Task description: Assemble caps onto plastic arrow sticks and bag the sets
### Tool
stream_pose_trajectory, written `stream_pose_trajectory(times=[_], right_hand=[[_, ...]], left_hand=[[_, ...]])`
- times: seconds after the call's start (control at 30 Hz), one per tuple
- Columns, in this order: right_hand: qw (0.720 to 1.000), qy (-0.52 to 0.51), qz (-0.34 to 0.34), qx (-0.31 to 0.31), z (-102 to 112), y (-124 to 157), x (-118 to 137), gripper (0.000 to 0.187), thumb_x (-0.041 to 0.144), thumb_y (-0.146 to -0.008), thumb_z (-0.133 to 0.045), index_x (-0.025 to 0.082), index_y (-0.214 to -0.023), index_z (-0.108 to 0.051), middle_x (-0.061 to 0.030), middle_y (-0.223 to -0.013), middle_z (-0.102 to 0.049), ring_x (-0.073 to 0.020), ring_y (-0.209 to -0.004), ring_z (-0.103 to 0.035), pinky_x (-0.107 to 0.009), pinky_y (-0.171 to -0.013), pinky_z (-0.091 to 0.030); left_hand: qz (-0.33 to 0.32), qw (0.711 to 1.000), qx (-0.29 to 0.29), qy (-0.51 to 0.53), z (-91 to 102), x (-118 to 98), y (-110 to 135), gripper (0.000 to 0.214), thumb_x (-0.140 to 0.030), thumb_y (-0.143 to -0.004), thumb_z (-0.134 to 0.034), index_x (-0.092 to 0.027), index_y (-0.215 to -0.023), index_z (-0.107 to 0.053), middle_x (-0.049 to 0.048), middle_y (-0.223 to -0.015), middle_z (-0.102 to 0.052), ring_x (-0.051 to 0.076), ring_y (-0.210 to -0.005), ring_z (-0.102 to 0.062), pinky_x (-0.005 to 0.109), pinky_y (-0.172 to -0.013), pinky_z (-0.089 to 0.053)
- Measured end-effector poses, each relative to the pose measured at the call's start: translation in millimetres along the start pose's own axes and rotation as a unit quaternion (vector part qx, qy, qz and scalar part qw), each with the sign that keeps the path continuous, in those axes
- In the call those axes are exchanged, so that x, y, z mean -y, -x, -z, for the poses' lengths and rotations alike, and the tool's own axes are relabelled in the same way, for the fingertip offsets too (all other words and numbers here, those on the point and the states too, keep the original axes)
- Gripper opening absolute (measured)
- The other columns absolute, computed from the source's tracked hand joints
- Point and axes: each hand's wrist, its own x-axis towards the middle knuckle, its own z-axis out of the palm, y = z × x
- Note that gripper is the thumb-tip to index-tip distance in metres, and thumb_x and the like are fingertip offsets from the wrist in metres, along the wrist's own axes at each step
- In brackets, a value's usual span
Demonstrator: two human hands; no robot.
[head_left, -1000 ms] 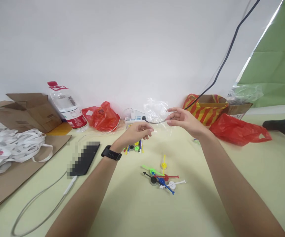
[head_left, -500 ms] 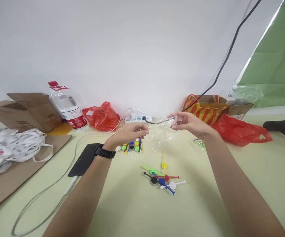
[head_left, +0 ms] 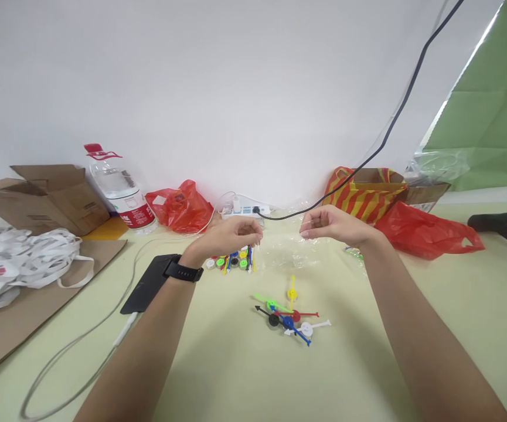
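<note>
Between my hands a clear plastic bag (head_left: 286, 251) is stretched out above the table. My left hand (head_left: 235, 234), with a black band on its wrist, pinches the bag's left edge. At the opposite edge, the fingers of my right hand (head_left: 326, 225) are closed on the film. Below the bag, nearer to me, lies a loose cluster of arrow spinners: a yellow spinner (head_left: 292, 294), a green one (head_left: 271, 305), a black one (head_left: 274, 319), a blue one (head_left: 288, 323), a red one (head_left: 296, 316) and a white one (head_left: 306, 329). More spinners (head_left: 234, 261) sit in a group beyond my left hand.
A power strip (head_left: 244, 210) stands by the wall, with a black cable running up right. Red plastic bags (head_left: 180, 206), a bottle (head_left: 125, 199), a cardboard box (head_left: 51, 199) and white straps (head_left: 37, 258) are on the left. A striped bag (head_left: 359, 196) stands right. A black phone-like slab (head_left: 147, 287) lies by my left forearm.
My right hand has moved slightly down and left and its fingers have closed on the bag's edge. The bag now hangs flatter between both hands. The spinners have not moved.
</note>
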Motion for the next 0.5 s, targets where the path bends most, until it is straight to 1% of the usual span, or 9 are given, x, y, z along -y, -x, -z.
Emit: stream_pose_trajectory(times=[0.07, 0.17, 0.27, 0.33, 0.4, 0.47, 0.5], right_hand=[[0.999, 0.021, -0.005, 0.023, 0, 2, 2, 0.029, 0.042, -0.073, -0.086, 0.019, -0.084, -0.072, -0.0054, -0.087, -0.075, -0.0201, -0.083, -0.068, -0.036, -0.080, -0.052], [0.992, 0.092, -0.008, 0.082, -3, 4, 8, 0.025, 0.042, -0.077, -0.083, 0.020, -0.085, -0.073, -0.0040, -0.088, -0.074, -0.0194, -0.082, -0.066, -0.033, -0.077, -0.051], [0.980, 0.160, 0.002, 0.115, -11, 4, 15, 0.027, 0.046, -0.080, -0.080, 0.023, -0.094, -0.075, -0.0037, -0.094, -0.074, -0.0197, -0.083, -0.064, -0.031, -0.074, -0.050], [0.980, 0.163, 0.010, 0.110, -16, 1, 18, 0.027, 0.048, -0.084, -0.076, 0.023, -0.096, -0.075, -0.0040, -0.095, -0.074, -0.0204, -0.086, -0.064, -0.030, -0.073, -0.050], [0.985, 0.140, 0.017, 0.095, -19, -1, 18, 0.026, 0.047, -0.088, -0.072, 0.022, -0.092, -0.073, -0.0039, -0.090, -0.072, -0.0204, -0.085, -0.064, -0.030, -0.072, -0.049], [0.992, 0.112, 0.021, 0.055, -18, -3, 16, 0.026, 0.047, -0.089, -0.070, 0.021, -0.090, -0.071, -0.0036, -0.085, -0.070, -0.0199, -0.083, -0.063, -0.031, -0.072, -0.048], [0.994, 0.102, 0.021, 0.029, -17, -3, 14, 0.027, 0.047, -0.088, -0.070, 0.020, -0.089, -0.070, -0.0035, -0.083, -0.070, -0.0197, -0.081, -0.063, -0.031, -0.072, -0.048]], left_hand=[[-0.002, 1.000, -0.024, 0.010, 0.8, -1, 0, 0.017, -0.034, -0.088, -0.066, -0.019, -0.092, -0.069, 0.0042, -0.087, -0.072, 0.017, -0.082, -0.068, 0.027, -0.072, -0.053], [-0.008, 0.998, -0.066, 0.011, -2.1, -4, -1, 0.017, -0.034, -0.090, -0.065, -0.019, -0.097, -0.069, 0.0043, -0.088, -0.071, 0.016, -0.082, -0.067, 0.026, -0.070, -0.052], [-0.015, 0.997, -0.074, 0.000, -10.0, -9, -3, 0.021, -0.037, -0.092, -0.064, -0.020, -0.104, -0.070, 0.0045, -0.087, -0.070, 0.016, -0.080, -0.066, 0.026, -0.067, -0.051], [-0.025, 0.998, -0.058, 0.009, -15.5, -13, -3, 0.026, -0.039, -0.093, -0.065, -0.020, -0.111, -0.069, 0.0040, -0.086, -0.069, 0.016, -0.079, -0.066, 0.026, -0.067, -0.051], [-0.028, 0.998, -0.051, 0.040, -18.5, -16, -3, 0.035, -0.042, -0.093, -0.066, -0.021, -0.121, -0.066, 0.0031, -0.087, -0.069, 0.016, -0.081, -0.067, 0.026, -0.068, -0.052], [-0.013, 0.997, -0.055, 0.060, -17.1, -16, -2, 0.045, -0.045, -0.090, -0.071, -0.022, -0.128, -0.063, 0.0025, -0.088, -0.070, 0.017, -0.082, -0.068, 0.026, -0.068, -0.052], [-0.002, 0.997, -0.053, 0.062, -14.8, -15, -2, 0.046, -0.046, -0.088, -0.074, -0.022, -0.126, -0.064, 0.0027, -0.089, -0.070, 0.017, -0.083, -0.068, 0.026, -0.069, -0.053]])
